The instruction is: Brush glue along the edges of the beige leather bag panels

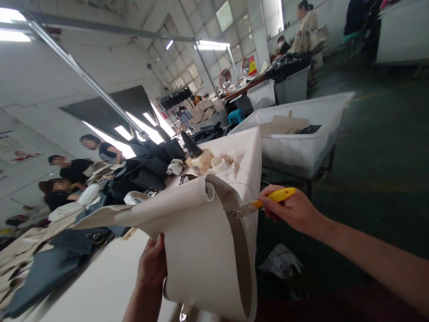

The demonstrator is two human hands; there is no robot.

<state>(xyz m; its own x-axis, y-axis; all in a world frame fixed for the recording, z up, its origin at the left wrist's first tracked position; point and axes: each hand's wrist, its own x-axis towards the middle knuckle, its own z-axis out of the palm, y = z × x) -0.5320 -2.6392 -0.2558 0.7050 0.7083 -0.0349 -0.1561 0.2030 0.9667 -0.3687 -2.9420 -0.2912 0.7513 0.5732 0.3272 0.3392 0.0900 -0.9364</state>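
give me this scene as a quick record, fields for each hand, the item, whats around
left hand: grips a cream leather bag from below
right hand: holds a yellow-handled tool, its tip at the bag's edge
work table: white table with black bags on it
nearby: white plastic bin holding a beige leather piece
people: co-workers beyond the table
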